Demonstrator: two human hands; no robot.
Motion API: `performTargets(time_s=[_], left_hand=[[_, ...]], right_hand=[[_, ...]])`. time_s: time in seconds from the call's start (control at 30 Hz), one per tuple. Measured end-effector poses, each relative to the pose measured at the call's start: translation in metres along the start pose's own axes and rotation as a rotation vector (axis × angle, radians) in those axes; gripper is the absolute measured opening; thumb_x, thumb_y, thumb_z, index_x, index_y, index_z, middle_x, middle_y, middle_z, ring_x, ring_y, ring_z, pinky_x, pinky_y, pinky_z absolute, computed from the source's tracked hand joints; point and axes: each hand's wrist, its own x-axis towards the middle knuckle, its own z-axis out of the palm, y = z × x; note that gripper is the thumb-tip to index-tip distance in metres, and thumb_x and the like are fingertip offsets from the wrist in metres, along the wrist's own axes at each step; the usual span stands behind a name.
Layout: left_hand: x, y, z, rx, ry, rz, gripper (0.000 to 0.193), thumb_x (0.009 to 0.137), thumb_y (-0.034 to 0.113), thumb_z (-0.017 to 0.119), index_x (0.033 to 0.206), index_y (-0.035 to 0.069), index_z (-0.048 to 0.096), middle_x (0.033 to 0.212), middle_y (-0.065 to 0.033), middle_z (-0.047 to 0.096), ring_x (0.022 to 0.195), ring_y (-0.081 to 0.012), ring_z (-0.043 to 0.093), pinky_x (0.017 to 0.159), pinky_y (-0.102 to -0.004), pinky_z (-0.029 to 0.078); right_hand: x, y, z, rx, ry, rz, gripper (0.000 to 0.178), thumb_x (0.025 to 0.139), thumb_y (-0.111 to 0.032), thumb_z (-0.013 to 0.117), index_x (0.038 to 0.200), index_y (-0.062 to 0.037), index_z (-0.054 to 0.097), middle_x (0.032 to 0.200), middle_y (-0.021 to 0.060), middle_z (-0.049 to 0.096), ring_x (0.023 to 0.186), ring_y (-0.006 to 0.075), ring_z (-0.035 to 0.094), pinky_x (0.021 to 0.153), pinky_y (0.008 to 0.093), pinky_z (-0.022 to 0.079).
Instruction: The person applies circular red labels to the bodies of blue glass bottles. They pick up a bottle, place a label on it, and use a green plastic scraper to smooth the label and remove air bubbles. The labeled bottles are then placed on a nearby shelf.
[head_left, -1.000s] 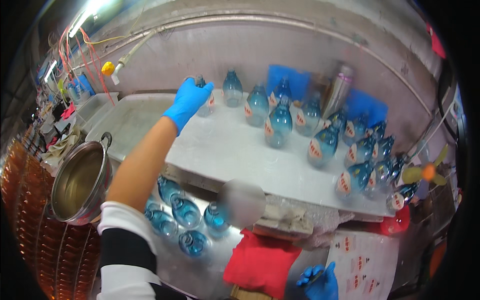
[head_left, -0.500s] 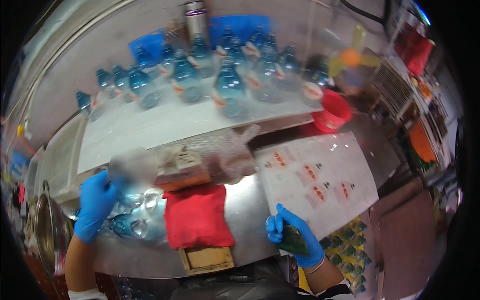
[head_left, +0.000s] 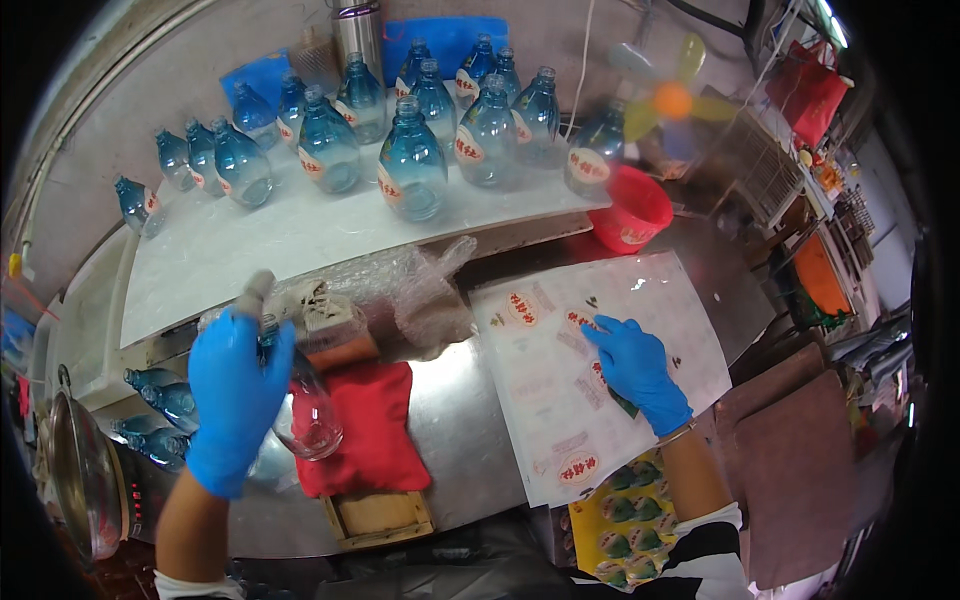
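My left hand [head_left: 235, 395], in a blue glove, is closed round the neck of a clear glass bottle [head_left: 312, 425], whose blue-tinted top is mostly hidden. The bottle leans over a red cushion [head_left: 375, 430]. Above that glove a beige tip [head_left: 258, 287] sticks up; I cannot make out what it is. My right hand [head_left: 635, 370], also gloved in blue, is over a white sheet [head_left: 530, 420] of red-lettered decals. Its forefinger reaches to a decal [head_left: 580, 319] near the sheet's middle. A dark green flat piece [head_left: 622, 402] shows under the palm, the curled fingers seemingly round it.
Several blue-tinted bottles [head_left: 412, 165] with labels stand on a white board [head_left: 230, 240]; others lie at left [head_left: 165, 400]. Beside them are a metal pan [head_left: 85, 480], bubble wrap [head_left: 430, 300], a red bucket [head_left: 635, 210], a fan [head_left: 672, 100] and a yellow sheet of green decals [head_left: 620, 530].
The left hand now has an upright-leaning bottle over the red cushion. My right hand has moved from the sheet's near left edge onto the decals, palm down. The view has shifted slightly.
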Motion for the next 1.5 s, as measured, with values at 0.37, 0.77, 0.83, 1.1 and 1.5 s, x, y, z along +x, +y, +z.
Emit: performTargets(time_s=[0.37, 0.77, 0.83, 1.1, 1.5], left_hand=[[-0.109, -0.009, 0.075, -1.012, 0.020, -0.254, 0.086, 0.055, 0.019, 0.086, 0.129, 0.013, 0.044, 0.139, -0.0144, 0.027, 0.112, -0.0253, 0.046, 0.089, -0.0363, 0.046], [-0.104, -0.006, 0.087, -0.788, 0.150, -0.046, 0.099, 0.054, 0.029, 0.086, 0.134, 0.008, 0.032, 0.128, -0.0117, 0.035, 0.096, -0.0220, 0.050, 0.081, -0.0341, 0.046], [-0.105, -0.006, 0.089, -0.796, 0.149, -0.057, 0.099, 0.054, 0.029, 0.086, 0.134, 0.007, 0.031, 0.126, -0.0117, 0.037, 0.096, -0.0220, 0.051, 0.086, -0.0361, 0.043], [-0.120, -0.015, 0.089, -0.837, 0.049, -0.140, 0.097, 0.063, 0.028, 0.079, 0.139, 0.006, 0.023, 0.134, -0.0140, 0.039, 0.116, -0.0227, 0.047, 0.110, -0.0442, 0.000], [-0.123, -0.016, 0.076, -0.737, 0.045, -0.137, 0.084, 0.070, 0.022, 0.072, 0.138, 0.001, 0.026, 0.123, -0.0129, 0.054, 0.117, -0.0240, 0.050, 0.108, -0.0493, -0.007]], right_hand=[[0.122, 0.076, 0.003, 0.368, -0.270, 0.057, 0.046, 0.063, -0.025, 0.078, 0.102, -0.0091, 0.060, 0.103, 0.0075, 0.060, 0.096, 0.0242, 0.058, 0.083, 0.0317, 0.046], [0.151, 0.087, 0.018, 0.364, -0.370, 0.189, 0.032, 0.061, -0.022, 0.079, 0.081, -0.0022, 0.064, 0.073, 0.0076, 0.062, 0.070, 0.0173, 0.059, 0.068, 0.0276, 0.047], [0.141, 0.095, 0.029, 0.462, -0.198, 0.220, 0.028, 0.066, -0.023, 0.077, 0.081, -0.0018, 0.065, 0.073, 0.0079, 0.063, 0.071, 0.0166, 0.060, 0.068, 0.0266, 0.047], [0.144, 0.106, -0.041, 1.002, 0.225, 0.322, 0.017, 0.079, -0.012, 0.064, 0.092, -0.0015, 0.063, 0.083, 0.0021, 0.061, 0.074, 0.0103, 0.056, 0.070, 0.0232, 0.045], [0.263, 0.325, 0.029, 0.856, -0.168, 0.748, 0.009, 0.076, -0.013, 0.059, 0.076, -0.0045, 0.062, 0.067, 0.0085, 0.060, 0.060, 0.0229, 0.058, 0.056, 0.0321, 0.045]])
